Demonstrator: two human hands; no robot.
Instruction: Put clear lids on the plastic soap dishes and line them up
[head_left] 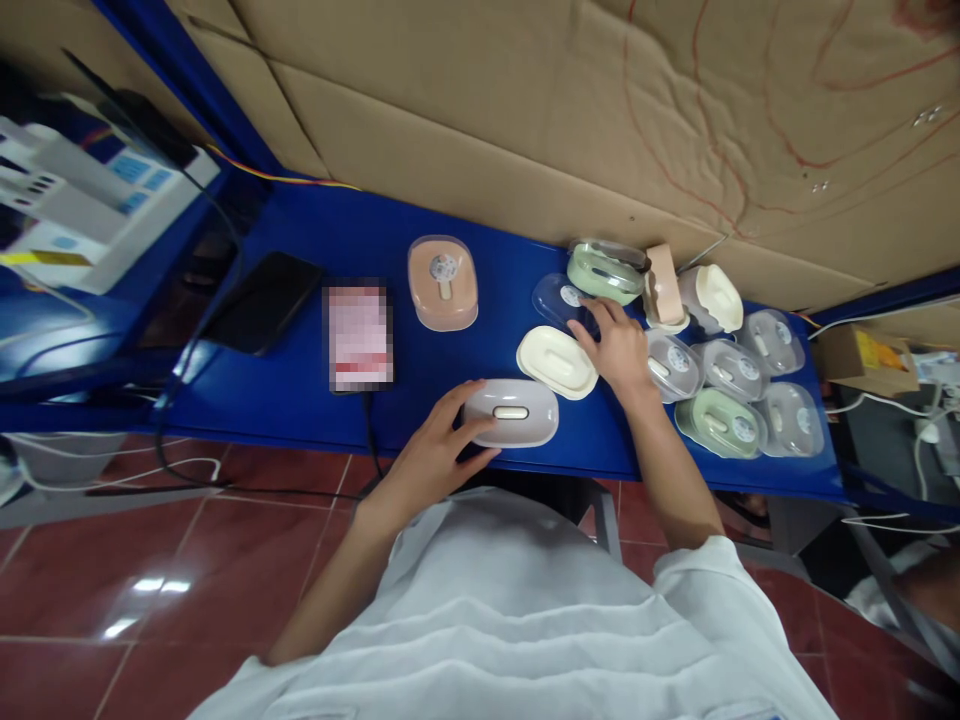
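Near the front edge of the blue table lies a pale grey oval box with a cream oblong piece in its middle. My left hand grips its left end, fingers along the far side and thumb over the top. Beyond the box is a cream oval tray-like piece with a raised ridge. My right hand reaches past it to a clear plastic lid with a round sticker, its fingertips closed on the lid's right edge. Behind that lid stands a green box under a clear cover.
At right sit several clear lids, a green covered box, a peach part and cream parts. A peach covered box, a blurred-out device and a black flat object lie left. Cardboard walls the back.
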